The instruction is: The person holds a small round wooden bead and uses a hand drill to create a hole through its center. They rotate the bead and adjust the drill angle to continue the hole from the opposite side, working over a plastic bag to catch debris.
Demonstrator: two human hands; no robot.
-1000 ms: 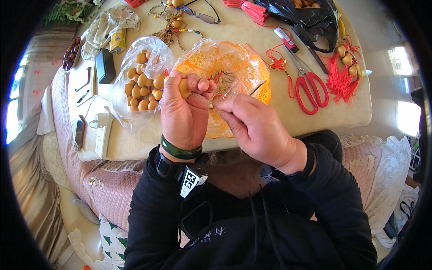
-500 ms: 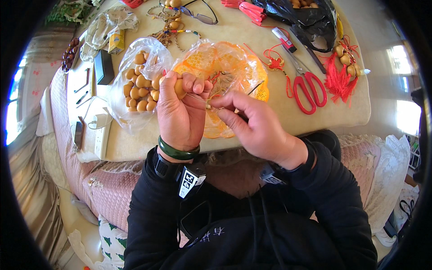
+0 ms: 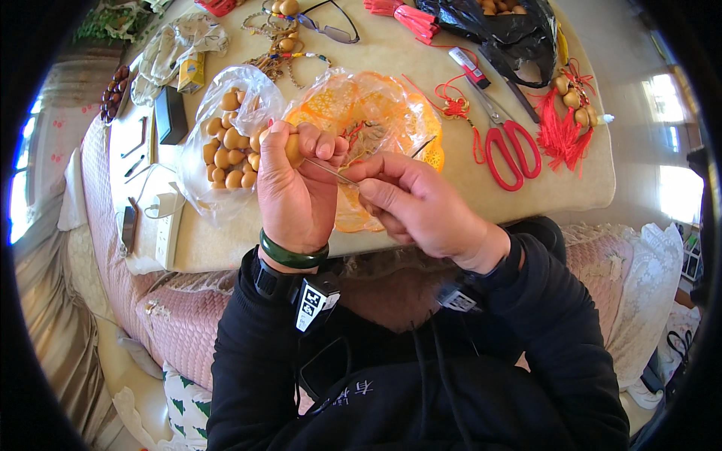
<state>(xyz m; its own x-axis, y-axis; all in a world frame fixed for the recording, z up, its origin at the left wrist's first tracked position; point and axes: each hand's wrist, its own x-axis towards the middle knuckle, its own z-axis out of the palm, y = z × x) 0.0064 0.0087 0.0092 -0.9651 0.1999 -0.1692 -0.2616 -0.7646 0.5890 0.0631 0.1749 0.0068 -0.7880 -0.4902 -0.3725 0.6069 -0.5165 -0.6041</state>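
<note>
My left hand (image 3: 297, 192) has its fingers curled round a tan bead (image 3: 295, 150), palm turned up. My right hand (image 3: 425, 207) pinches a thin needle-like rod (image 3: 332, 171) between thumb and index finger; its left end meets the bead. Beneath both hands lies an orange openwork mat or basket (image 3: 391, 113) in clear plastic, with tangled cords in its middle. Just left of my hands, a clear bag (image 3: 199, 184) holds several tan beads (image 3: 232, 139). What lies inside my left fist besides the bead is hidden.
Red scissors (image 3: 515, 154), red knotted cord (image 3: 455, 107), beaded tassels (image 3: 564, 146) and a black bag (image 3: 519, 52) lie rightward on the table (image 3: 587, 184). Behind are sunglasses (image 3: 327, 26) and bead strings (image 3: 278, 56); leftward, a dark case (image 3: 171, 116) and white power strip (image 3: 169, 233).
Both hands have shifted slightly left. My right thumb has moved up along the rod, and more of the rod now shows between the hands.
</note>
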